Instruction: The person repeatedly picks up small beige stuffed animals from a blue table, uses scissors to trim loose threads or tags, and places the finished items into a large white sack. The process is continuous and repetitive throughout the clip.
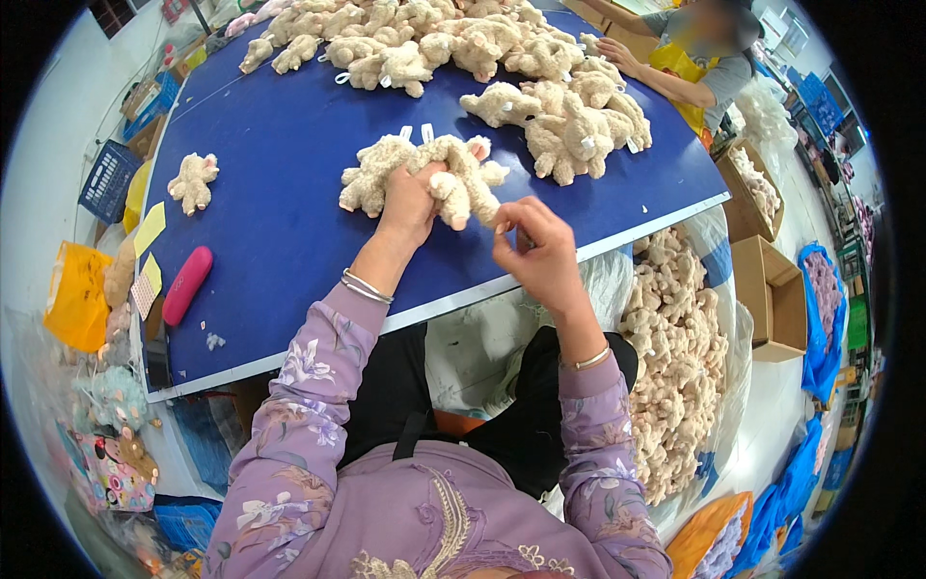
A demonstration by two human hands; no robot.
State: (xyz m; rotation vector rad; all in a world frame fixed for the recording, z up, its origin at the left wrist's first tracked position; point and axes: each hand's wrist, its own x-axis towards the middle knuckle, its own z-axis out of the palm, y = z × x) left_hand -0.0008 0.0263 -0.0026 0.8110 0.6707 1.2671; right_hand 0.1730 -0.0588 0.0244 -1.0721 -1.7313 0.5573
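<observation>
In my left hand is a bunched cream plush toy, its fleecy body and stubby limbs sticking out on both sides of my closed fingers. Two white loop tags stand up from it, and a pink patch shows at its right end. Whether this is one toy or two pressed together I cannot tell. My right hand is closed in a pinch, fingertips right at the end of a limb on the toy's right side. What lies between those fingertips is too small to make out.
A heap of cream plush toys covers the blue table's far side, with a nearer pile at right. One small toy and a pink case lie left. A big bag of plush pieces stands right; a co-worker works beyond.
</observation>
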